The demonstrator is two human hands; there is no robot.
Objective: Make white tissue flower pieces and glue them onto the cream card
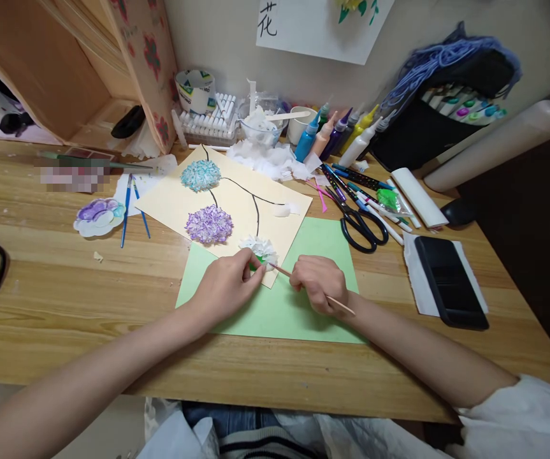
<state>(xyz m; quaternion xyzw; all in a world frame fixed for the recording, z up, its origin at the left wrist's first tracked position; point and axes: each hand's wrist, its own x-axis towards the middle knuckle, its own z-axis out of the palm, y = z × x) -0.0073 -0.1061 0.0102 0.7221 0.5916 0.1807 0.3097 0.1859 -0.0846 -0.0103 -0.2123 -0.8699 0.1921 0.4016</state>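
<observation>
A cream sheet point(236, 162) carries dark drawn stems, a blue crumpled-paper flower point(201, 174), a purple one point(209, 224) and a white ruffled one point(257, 246) near its front corner. My left hand point(222, 284) is closed in a pinch at the front edge of the white flower, beside a small green patch point(257, 262); what sits between the fingertips is too small to make out. My right hand point(320, 284) grips a thin wooden stick point(340, 305). The stick's tip touches or nearly touches a white bit by my left fingertips. A green sheet point(332, 248) lies underneath.
Black-handled scissors point(363, 229), several pens point(365, 197) and a phone point(451, 280) lie to the right. At the back stand paint bottles point(307, 139), white tissue point(260, 158) and a bowl point(260, 131). A paint palette point(97, 218) and brushes point(125, 210) are at left.
</observation>
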